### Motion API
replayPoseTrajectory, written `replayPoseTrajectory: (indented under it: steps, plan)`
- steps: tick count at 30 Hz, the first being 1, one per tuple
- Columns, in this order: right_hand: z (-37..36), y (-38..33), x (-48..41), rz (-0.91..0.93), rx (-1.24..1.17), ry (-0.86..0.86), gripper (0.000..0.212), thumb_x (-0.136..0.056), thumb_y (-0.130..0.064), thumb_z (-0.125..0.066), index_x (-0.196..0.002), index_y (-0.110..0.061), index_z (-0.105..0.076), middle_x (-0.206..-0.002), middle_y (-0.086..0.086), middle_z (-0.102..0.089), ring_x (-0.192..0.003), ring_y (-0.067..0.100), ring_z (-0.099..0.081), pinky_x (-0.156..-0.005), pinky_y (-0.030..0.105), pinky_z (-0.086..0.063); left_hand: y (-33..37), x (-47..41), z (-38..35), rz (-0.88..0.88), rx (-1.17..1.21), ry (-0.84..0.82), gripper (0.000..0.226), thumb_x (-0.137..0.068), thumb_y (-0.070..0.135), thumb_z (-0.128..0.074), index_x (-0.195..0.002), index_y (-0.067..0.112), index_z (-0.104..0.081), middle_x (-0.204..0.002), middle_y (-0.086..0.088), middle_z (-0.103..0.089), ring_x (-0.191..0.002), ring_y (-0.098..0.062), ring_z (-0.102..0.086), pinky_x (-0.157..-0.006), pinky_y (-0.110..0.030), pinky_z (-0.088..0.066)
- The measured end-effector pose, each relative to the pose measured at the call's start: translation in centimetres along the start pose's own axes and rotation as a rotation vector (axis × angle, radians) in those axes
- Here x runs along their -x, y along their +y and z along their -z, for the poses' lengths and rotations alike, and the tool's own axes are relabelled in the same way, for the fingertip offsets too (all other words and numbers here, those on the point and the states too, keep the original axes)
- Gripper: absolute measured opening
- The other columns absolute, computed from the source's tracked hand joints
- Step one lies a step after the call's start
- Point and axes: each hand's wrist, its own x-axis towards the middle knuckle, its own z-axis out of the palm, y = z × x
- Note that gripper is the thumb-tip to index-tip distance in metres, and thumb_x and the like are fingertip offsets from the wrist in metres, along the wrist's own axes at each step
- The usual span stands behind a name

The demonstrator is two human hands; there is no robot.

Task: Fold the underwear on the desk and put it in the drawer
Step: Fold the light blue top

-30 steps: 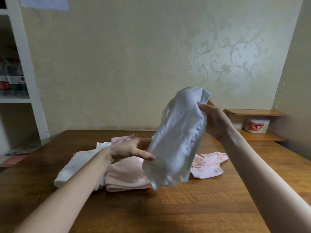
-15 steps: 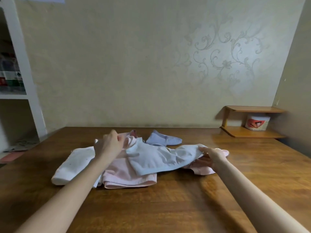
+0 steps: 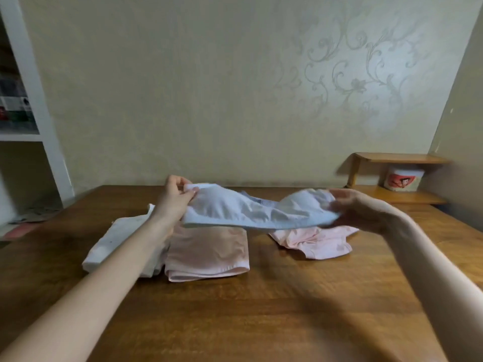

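Fingers (image 3: 174, 184) pinching pale blue underwear (image 3: 235, 212) above wooden desk (image 3: 261, 309), patterned beige wall (image 3: 183, 87)

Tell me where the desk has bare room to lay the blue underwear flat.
The near strip of the desk, in front of the white piece, folded pink piece and crumpled pink piece, is widest. A narrow gap separates the two pink pieces. Under the blue underwear it is crowded.
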Motion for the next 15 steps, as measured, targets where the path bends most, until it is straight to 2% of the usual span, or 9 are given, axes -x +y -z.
replayPoseTrajectory:
  steps: [1, 3, 5, 6, 8, 9, 11, 13, 15]
  plan:
    - [0.5, 0.2, 1.0, -0.128, 0.206, -0.107, 0.066, -0.063, -0.013, -0.081, -0.120, 0.005, -0.052, -0.105, 0.023, -0.064, -0.088, 0.033, -0.067, -0.072, 0.039, -0.059, -0.6, 0.5, 1.0, 0.012, -0.221, -0.085, 0.016, -0.090, 0.019, -0.060, -0.096, 0.016, -0.045, -0.084, -0.004, -0.054, -0.079, -0.020, -0.051, -0.070, -0.030, -0.042]
    - [0.3, 1.2, 2.3, -0.402, 0.592, -0.294, 0.049, -0.077, -0.014, -0.074, -0.119, -0.001, -0.053, -0.104, 0.024, -0.067, -0.090, 0.036, -0.066, -0.082, 0.043, -0.056, -1.9, 2.0, 2.7, 0.128, -0.685, -0.409, 0.025, -0.087, 0.027, -0.061, -0.103, 0.016, -0.046, -0.087, -0.001, -0.055, -0.075, -0.016, -0.052, -0.068, -0.030, -0.045]
    - [-0.8, 2.0, 2.3, -0.512, 0.775, -0.253, 0.031, -0.086, -0.018, -0.067, -0.115, -0.009, -0.058, -0.094, 0.018, -0.073, -0.081, 0.027, -0.069, -0.079, 0.039, -0.056, -2.9, 3.1, 3.4, 0.198, -1.026, -0.612, 0.034, -0.084, 0.033, -0.061, -0.111, 0.018, -0.046, -0.098, -0.002, -0.060, -0.077, -0.014, -0.058, -0.068, -0.028, -0.051]
    - [-1.4, 2.4, 1.9, -0.458, 0.801, -0.141, 0.027, -0.087, -0.021, -0.067, -0.110, -0.009, -0.060, -0.086, 0.015, -0.073, -0.073, 0.023, -0.068, -0.071, 0.034, -0.056, -3.1, 3.2, 3.4, 0.148, -1.159, -0.602, 0.039, -0.082, 0.036, -0.061, -0.112, 0.019, -0.045, -0.103, -0.002, -0.062, -0.083, -0.017, -0.059, -0.074, -0.032, -0.052]
    - [-2.7, 2.8, 0.6, -0.224, 0.744, 0.125, 0.020, -0.086, -0.021, -0.068, -0.098, -0.006, -0.065, -0.074, 0.013, -0.069, -0.061, 0.019, -0.063, -0.056, 0.026, -0.052, -2.6, 3.2, 2.5, -0.046, -1.194, -0.410, 0.036, -0.082, 0.039, -0.058, -0.107, 0.017, -0.046, -0.106, 0.000, -0.059, -0.097, -0.023, -0.058, -0.083, -0.036, -0.049]
    - [-3.5, 2.9, -0.3, -0.122, 0.694, 0.221, 0.017, -0.086, -0.019, -0.068, -0.093, -0.004, -0.066, -0.071, 0.012, -0.067, -0.061, 0.019, -0.062, -0.056, 0.026, -0.052, -2.3, 3.2, 1.8, -0.141, -1.093, -0.301, 0.032, -0.084, 0.039, -0.056, -0.104, 0.016, -0.048, -0.103, 0.000, -0.057, -0.102, -0.025, -0.056, -0.082, -0.035, -0.047]
    - [-5.6, 3.4, -2.3, -0.031, 0.656, 0.305, 0.016, -0.085, -0.019, -0.068, -0.089, -0.004, -0.068, -0.074, 0.012, -0.067, -0.066, 0.020, -0.064, -0.066, 0.033, -0.057, -1.6, 2.9, -0.2, -0.239, -0.841, -0.176, 0.024, -0.085, 0.033, -0.056, -0.098, 0.014, -0.050, -0.091, 0.002, -0.056, -0.106, -0.027, -0.054, -0.079, -0.031, -0.043]
    - [-7.9, 4.1, -4.4, -0.056, 0.688, 0.333, 0.023, -0.084, -0.023, -0.070, -0.097, -0.005, -0.067, -0.084, 0.012, -0.066, -0.072, 0.021, -0.065, -0.066, 0.034, -0.059, -1.4, 2.4, -1.8, -0.162, -0.813, -0.224, 0.038, -0.085, 0.033, -0.058, -0.112, 0.009, -0.048, -0.096, -0.005, -0.059, -0.111, -0.030, -0.054, -0.085, -0.032, -0.044]
    - [-9.3, 5.0, -6.1, -0.142, 0.699, 0.348, 0.034, -0.083, -0.027, -0.071, -0.108, -0.009, -0.057, -0.094, 0.011, -0.061, -0.075, 0.021, -0.062, -0.055, 0.029, -0.056, -1.9, 1.9, -2.8, -0.039, -0.973, -0.332, 0.072, -0.083, 0.045, -0.059, -0.134, 0.003, -0.032, -0.127, -0.015, -0.052, -0.123, -0.033, -0.046, -0.096, -0.041, -0.043]
